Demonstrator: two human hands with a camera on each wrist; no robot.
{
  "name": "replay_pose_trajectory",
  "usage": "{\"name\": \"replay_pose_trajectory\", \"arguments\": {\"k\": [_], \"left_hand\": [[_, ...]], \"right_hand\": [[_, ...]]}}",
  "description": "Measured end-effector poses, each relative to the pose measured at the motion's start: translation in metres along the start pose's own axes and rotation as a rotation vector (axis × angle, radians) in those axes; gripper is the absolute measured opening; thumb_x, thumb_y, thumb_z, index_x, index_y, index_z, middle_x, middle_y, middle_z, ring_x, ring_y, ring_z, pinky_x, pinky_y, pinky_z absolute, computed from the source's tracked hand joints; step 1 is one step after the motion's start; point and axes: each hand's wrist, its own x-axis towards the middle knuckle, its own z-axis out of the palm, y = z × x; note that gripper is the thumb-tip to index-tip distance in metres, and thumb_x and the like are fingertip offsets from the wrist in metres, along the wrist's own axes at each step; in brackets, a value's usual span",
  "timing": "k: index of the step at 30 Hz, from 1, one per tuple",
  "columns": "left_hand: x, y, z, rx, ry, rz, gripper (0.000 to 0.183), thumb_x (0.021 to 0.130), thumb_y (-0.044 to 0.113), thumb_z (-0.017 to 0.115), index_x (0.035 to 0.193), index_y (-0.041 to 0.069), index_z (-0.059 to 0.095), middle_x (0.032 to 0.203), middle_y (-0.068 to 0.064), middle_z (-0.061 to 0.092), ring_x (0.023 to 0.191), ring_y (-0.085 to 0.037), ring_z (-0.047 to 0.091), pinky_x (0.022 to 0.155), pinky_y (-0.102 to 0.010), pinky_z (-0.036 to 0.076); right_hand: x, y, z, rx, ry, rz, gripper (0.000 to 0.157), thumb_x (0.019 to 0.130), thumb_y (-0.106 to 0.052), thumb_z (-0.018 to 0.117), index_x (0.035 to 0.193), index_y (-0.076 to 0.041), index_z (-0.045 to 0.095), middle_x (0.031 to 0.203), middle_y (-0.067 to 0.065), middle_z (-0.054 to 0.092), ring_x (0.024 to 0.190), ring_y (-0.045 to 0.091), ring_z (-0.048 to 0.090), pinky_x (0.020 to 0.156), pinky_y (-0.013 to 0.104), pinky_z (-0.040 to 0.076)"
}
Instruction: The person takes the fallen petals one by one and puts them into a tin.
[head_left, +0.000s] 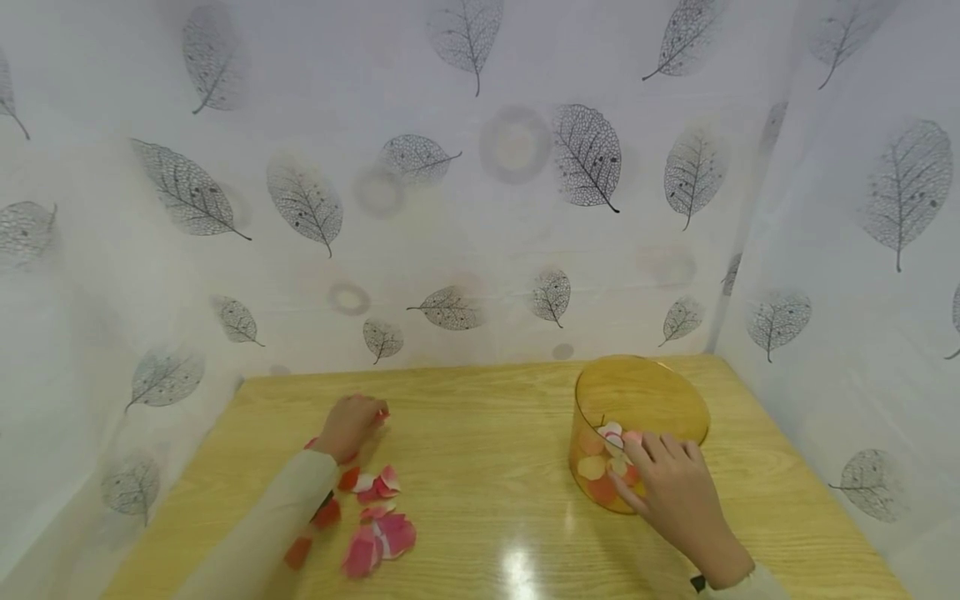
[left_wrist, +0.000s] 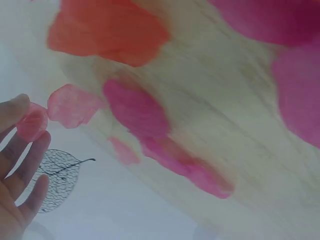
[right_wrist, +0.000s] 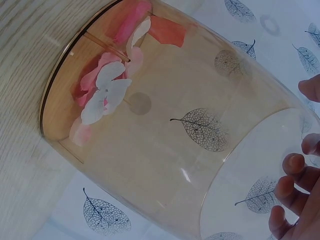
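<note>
On the left of the table, my left hand (head_left: pixel 348 427) reaches over scattered petals. Its thumb and fingers pinch a small pink petal (left_wrist: pixel 32 123), and another light pink petal (left_wrist: pixel 74 106) is close beside it. On the right stands a clear amber container (head_left: pixel 645 392), upright, with petals (head_left: pixel 592 467) in its bottom. White petals (right_wrist: pixel 105 95) are among the pink and red ones inside it. At the container's near rim is my right hand (head_left: pixel 675 492), fingers spread and loosely bent, holding nothing. The right wrist view has its fingertips (right_wrist: pixel 285 187) by the opening.
Magenta petals (head_left: pixel 363 548) and red petals (head_left: pixel 298 552) lie near the left forearm on the wooden table (head_left: pixel 487 450). White curtains (head_left: pixel 480 242) printed with grey leaves enclose the table at the back and both sides.
</note>
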Motion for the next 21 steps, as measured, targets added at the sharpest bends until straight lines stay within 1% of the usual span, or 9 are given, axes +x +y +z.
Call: {"name": "replay_pose_trajectory", "arguments": {"k": [2,4,7,9,11,14,17,21], "left_hand": [[0.004,0.004,-0.002,0.013,0.005,0.015,0.013,0.072,0.009,0.077,0.078,0.014,0.067,0.074,-0.001,0.070,0.068,-0.020,0.065,0.069,-0.038,0.052],[0.007,0.009,-0.004,0.027,-0.005,0.019,0.016,0.070,0.010,0.080,0.078,0.014,0.067,0.073,0.000,0.069,0.067,-0.018,0.065,0.070,-0.037,0.052],[0.012,0.016,-0.006,0.055,-0.012,0.024,0.015,0.071,0.012,0.080,0.079,0.016,0.067,0.072,0.002,0.068,0.067,-0.016,0.064,0.070,-0.037,0.051],[0.016,0.021,-0.007,0.069,0.006,0.038,0.014,0.072,0.014,0.079,0.078,0.016,0.067,0.070,0.003,0.067,0.066,-0.015,0.063,0.070,-0.037,0.051],[0.020,0.026,-0.008,0.075,0.040,0.054,0.011,0.074,0.015,0.077,0.077,0.017,0.067,0.067,0.004,0.066,0.065,-0.014,0.064,0.071,-0.037,0.052],[0.024,0.033,-0.011,0.051,0.072,0.084,0.011,0.073,0.013,0.078,0.077,0.015,0.068,0.068,0.003,0.066,0.066,-0.016,0.064,0.074,-0.039,0.052],[0.027,0.039,-0.015,0.035,0.070,0.094,0.009,0.074,0.009,0.076,0.077,0.013,0.069,0.071,0.000,0.068,0.068,-0.018,0.065,0.075,-0.040,0.051],[0.028,0.042,-0.015,0.027,0.038,0.083,0.010,0.074,0.004,0.074,0.078,0.012,0.069,0.074,-0.001,0.070,0.069,-0.019,0.066,0.074,-0.042,0.051]], "right_hand": [[0.000,0.000,0.000,0.005,-0.002,0.002,0.070,0.096,-0.058,0.014,0.098,-0.007,0.061,0.073,0.008,0.057,0.061,0.025,0.049,0.053,0.033,0.030],[0.000,0.000,0.000,0.005,-0.004,0.003,0.069,0.096,-0.058,0.014,0.097,-0.007,0.061,0.073,0.008,0.057,0.061,0.025,0.050,0.053,0.033,0.030],[0.000,0.000,-0.001,0.002,-0.007,0.004,0.069,0.096,-0.058,0.014,0.098,-0.007,0.060,0.073,0.008,0.058,0.062,0.025,0.050,0.054,0.033,0.030],[0.000,0.000,-0.002,-0.004,-0.006,0.003,0.069,0.096,-0.058,0.014,0.098,-0.007,0.060,0.073,0.007,0.058,0.062,0.025,0.051,0.054,0.033,0.031],[0.000,0.001,-0.002,-0.012,-0.004,0.001,0.069,0.096,-0.058,0.013,0.098,-0.007,0.061,0.073,0.007,0.058,0.062,0.025,0.051,0.054,0.033,0.031],[0.000,0.001,-0.002,-0.016,-0.004,0.001,0.070,0.096,-0.058,0.013,0.098,-0.007,0.061,0.073,0.007,0.058,0.062,0.025,0.050,0.054,0.033,0.031],[0.000,0.001,-0.001,-0.010,-0.009,0.003,0.071,0.096,-0.058,0.013,0.098,-0.007,0.062,0.073,0.007,0.058,0.062,0.025,0.050,0.054,0.033,0.031],[-0.001,0.001,0.000,-0.002,-0.012,0.005,0.071,0.096,-0.058,0.012,0.098,-0.007,0.061,0.073,0.007,0.057,0.062,0.025,0.050,0.054,0.034,0.030]]}}
